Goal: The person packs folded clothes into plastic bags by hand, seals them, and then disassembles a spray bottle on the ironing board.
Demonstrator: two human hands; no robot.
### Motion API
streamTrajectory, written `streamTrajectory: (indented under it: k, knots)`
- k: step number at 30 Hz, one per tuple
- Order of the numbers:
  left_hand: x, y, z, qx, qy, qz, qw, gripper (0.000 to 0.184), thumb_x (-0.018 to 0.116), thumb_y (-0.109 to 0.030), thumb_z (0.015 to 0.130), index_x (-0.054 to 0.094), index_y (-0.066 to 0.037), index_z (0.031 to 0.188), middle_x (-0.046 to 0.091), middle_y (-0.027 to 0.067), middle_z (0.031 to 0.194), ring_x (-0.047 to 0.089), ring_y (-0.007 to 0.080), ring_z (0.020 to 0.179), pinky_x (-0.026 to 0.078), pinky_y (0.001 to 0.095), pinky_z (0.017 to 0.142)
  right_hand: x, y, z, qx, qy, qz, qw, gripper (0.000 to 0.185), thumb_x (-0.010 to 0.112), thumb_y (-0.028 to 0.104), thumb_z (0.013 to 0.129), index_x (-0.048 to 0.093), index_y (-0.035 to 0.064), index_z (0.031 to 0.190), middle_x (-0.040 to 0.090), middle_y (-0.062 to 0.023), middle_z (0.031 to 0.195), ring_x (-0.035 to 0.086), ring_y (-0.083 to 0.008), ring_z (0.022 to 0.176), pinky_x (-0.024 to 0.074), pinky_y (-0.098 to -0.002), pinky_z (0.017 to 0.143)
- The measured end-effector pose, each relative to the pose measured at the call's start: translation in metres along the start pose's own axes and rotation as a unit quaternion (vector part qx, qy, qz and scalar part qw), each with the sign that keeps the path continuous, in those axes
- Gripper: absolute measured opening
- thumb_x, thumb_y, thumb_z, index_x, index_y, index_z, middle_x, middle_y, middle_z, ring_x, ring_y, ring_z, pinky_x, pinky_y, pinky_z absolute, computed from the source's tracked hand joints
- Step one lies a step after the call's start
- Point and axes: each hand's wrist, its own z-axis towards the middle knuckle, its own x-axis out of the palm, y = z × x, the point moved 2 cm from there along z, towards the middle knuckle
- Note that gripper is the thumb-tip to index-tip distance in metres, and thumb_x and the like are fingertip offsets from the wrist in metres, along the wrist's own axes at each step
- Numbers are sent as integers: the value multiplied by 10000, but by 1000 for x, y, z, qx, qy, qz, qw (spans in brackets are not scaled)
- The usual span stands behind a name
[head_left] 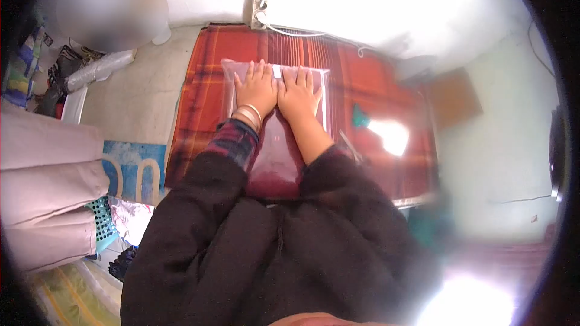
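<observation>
A flat clear plastic packet [277, 163] with something maroon inside lies on a red plaid cloth [199, 96] in front of me. My left hand [257, 92] rests palm down on its upper left part, fingers stretched toward the far edge. Beside it, thumbs close together, my right hand [298, 98] lies flat on the upper right part, fingers slightly spread. A small white label shows between the hands near the far edge. Neither hand grips anything; both press or rest on the plastic. What the maroon content is, I cannot tell.
A power strip [260, 6] with a plugged-in white cable stands at the back against the wall. Right of the packet lie a thin, scissors-like object [350, 146], a green item [360, 116] and a bright white item [393, 137]. Pale pink fabric [51, 169] hangs at the left.
</observation>
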Motion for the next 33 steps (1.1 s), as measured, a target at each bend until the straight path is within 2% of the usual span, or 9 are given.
streamTrajectory:
  k: [3,5,22,26,28,30,33]
  knots:
    - [7,3,-2,-1,22,6,1000,537,370,-354,944,384,-121,1428,308,56,1525,228,253,1427,143,608,1116,7,-4,5,5,16,-6,1000,490,354,423,949,426,274,1410,296,-122,1518,201,-305,1430,143,-648,1089]
    - [10,2,2,0,0,17,1000,533,368,-344,945,389,-116,1426,302,58,1528,228,251,1427,145,602,1117,5,-4,4,13,20,-1,1000,487,344,420,953,437,266,1405,308,-120,1514,213,-310,1425,133,-649,1091]
    - [12,0,3,6,12,11,1000,531,372,-349,949,398,-104,1419,333,69,1511,257,251,1416,159,608,1109,8,-1,6,10,18,-4,1000,487,367,409,951,444,241,1402,322,-140,1504,218,-326,1421,122,-647,1093]
    - [9,0,2,1,-12,56,998,522,380,-349,948,410,-103,1408,336,75,1509,267,255,1412,175,614,1101,9,-7,7,11,20,37,999,486,370,419,948,457,239,1391,337,-155,1494,227,-343,1415,123,-654,1086]
    - [9,2,2,12,-4,45,999,522,387,-349,946,417,-99,1403,348,78,1502,277,259,1406,181,610,1101,18,-3,9,-1,3,35,999,488,371,424,946,462,239,1388,341,-152,1493,233,-348,1412,128,-666,1076]
    - [13,5,3,14,6,37,999,524,378,-358,957,389,-120,1424,326,68,1513,262,263,1410,196,606,1100,18,-2,6,13,2,-20,1000,481,370,437,951,456,268,1393,324,-117,1506,228,-304,1419,149,-654,1078]
    - [15,5,3,5,-17,1,1000,520,393,-346,942,421,-100,1400,356,84,1497,271,265,1407,172,612,1102,15,-8,4,7,-5,-8,1000,480,375,423,945,470,247,1382,336,-132,1497,237,-327,1412,145,-660,1075]
